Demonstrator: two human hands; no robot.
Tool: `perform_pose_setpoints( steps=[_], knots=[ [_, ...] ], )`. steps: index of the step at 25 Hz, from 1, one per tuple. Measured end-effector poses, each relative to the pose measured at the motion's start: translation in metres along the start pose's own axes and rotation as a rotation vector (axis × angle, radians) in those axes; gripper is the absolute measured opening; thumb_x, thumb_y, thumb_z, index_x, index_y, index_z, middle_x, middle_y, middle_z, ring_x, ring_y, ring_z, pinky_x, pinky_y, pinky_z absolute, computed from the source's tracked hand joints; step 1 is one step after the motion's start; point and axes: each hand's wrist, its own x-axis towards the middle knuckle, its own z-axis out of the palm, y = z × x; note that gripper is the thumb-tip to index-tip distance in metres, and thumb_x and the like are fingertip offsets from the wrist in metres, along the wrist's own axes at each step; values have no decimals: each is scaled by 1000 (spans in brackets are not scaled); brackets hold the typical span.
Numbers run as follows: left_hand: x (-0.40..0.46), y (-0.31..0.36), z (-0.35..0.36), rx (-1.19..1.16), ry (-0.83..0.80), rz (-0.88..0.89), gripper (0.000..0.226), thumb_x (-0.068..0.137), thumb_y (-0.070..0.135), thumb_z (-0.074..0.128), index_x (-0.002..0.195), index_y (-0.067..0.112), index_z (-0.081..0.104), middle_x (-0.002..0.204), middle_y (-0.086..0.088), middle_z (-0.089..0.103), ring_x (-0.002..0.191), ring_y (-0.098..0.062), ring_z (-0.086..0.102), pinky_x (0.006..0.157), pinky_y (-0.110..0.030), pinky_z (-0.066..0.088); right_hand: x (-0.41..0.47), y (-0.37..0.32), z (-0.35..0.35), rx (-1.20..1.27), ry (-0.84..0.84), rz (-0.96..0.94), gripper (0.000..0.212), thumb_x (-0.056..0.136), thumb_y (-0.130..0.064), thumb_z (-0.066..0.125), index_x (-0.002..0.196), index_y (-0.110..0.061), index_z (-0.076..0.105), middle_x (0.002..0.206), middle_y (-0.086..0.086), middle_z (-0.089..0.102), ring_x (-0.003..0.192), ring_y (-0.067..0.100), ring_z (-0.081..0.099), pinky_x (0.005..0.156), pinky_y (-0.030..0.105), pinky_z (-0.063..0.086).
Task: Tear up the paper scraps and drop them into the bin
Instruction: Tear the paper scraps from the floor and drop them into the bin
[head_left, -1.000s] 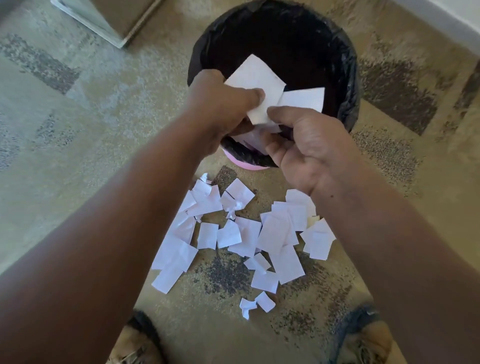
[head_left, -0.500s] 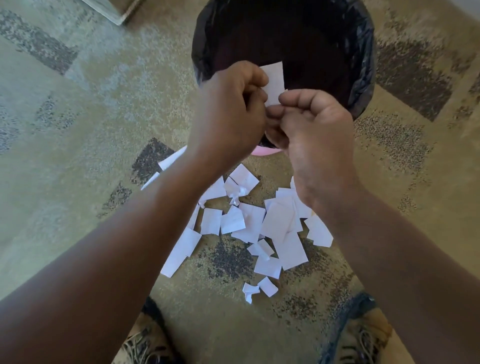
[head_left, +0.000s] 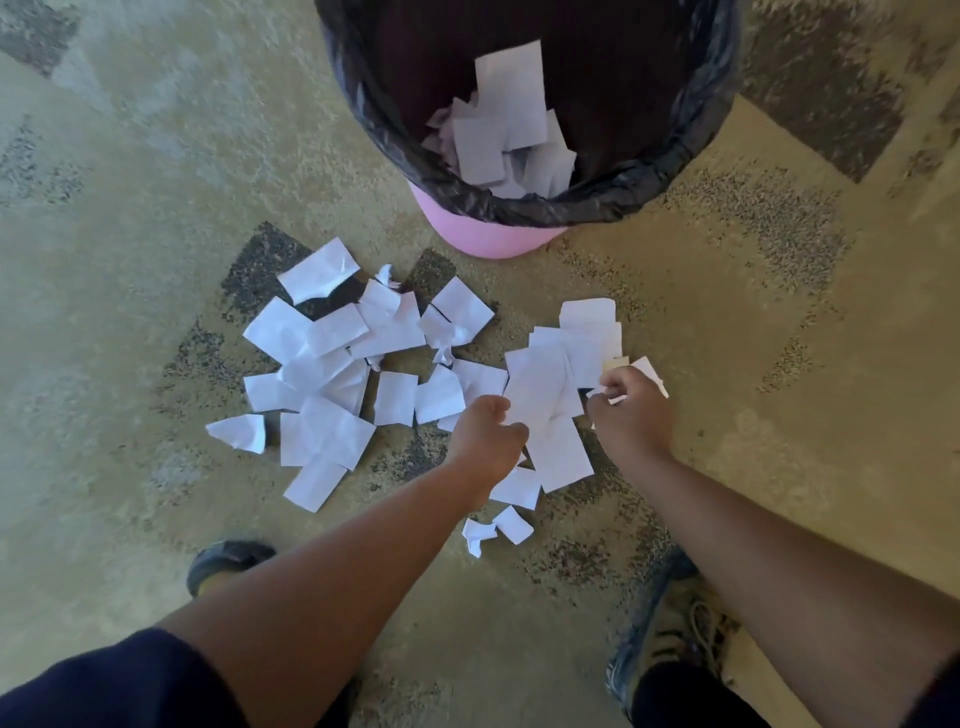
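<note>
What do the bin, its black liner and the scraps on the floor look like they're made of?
The bin looks like smooth pink plastic with a matte, even surface. The liner seems to be thin glossy plastic film, wrinkled and folded over the rim. The scraps look like plain white paper, with matte faces, torn edges and creases.

A patterned carpet floor (head_left: 130, 260), tan with darker speckled patches, carries everything. A pink bin (head_left: 493, 239) with a black liner (head_left: 519, 208) stands at the far middle. Near it, white paper scraps (head_left: 332, 364) lie scattered and overlapping in a loose spread, with two small crumpled pieces (head_left: 493, 530) nearer. Two shoes (head_left: 670, 623) rest at the near edge.
</note>
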Motion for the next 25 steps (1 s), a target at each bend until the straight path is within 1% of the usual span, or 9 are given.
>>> perform_pose_setpoints(
  steps=[2,4,6,8,11,18,21,23,25],
  knots=[
    [6,1,13,22,52,42,57,97,18,63,150,19,43,142,-1,47,92,-15,58,62,-23,46,11,21,1,-6,84,195,55,87,-24,74,137,-19,51,138,7,51,116,30,58,79,38,50],
    [17,4,20,49,110,84,63,96,19,64,153,22,39,148,-3,37,97,-19,60,69,-28,55,21,31,0,66,133,359,88,80,-30,85,151,-20,35,149,9,39,129,35,49,87,47,56],
    [26,9,26,137,162,102,63,95,19,65,153,25,39,150,-3,32,107,-24,60,86,-38,60,33,38,1,48,96,374,110,74,-30,91,158,-24,21,157,10,30,137,37,43,98,55,54],
    [33,13,29,205,194,116,60,95,21,65,150,28,43,148,-6,36,105,-24,59,90,-39,60,45,43,3,-48,38,322,118,71,-27,93,160,-29,16,160,11,24,141,37,40,103,56,51],
    [41,16,33,283,283,148,60,91,25,70,145,22,46,135,-5,55,112,-23,58,81,-31,54,57,45,2,-76,22,277,110,71,-20,94,156,-26,25,157,13,30,135,38,46,100,55,54],
    [61,12,43,636,429,150,51,79,48,80,115,17,62,114,-5,68,113,-27,58,96,-42,53,46,67,-5,201,-161,223,73,97,-36,67,158,-19,30,155,7,45,138,32,50,108,55,48],
    [62,7,47,700,376,170,40,85,41,76,114,16,63,118,-6,59,112,-27,54,95,-39,52,47,71,-17,329,-166,192,70,96,-41,66,155,-16,35,152,12,49,136,35,53,106,52,50],
    [60,4,47,710,329,183,25,90,33,71,107,15,67,117,-7,57,105,-26,58,92,-39,55,55,62,-29,348,-207,172,69,98,-36,67,154,-11,36,149,15,52,132,36,56,96,42,53],
    [58,5,46,722,323,216,14,92,28,65,98,17,69,113,-5,56,100,-26,60,85,-36,55,66,46,-39,301,-259,134,71,100,-32,66,157,-10,31,153,15,47,135,35,53,101,44,51]
  ],
)
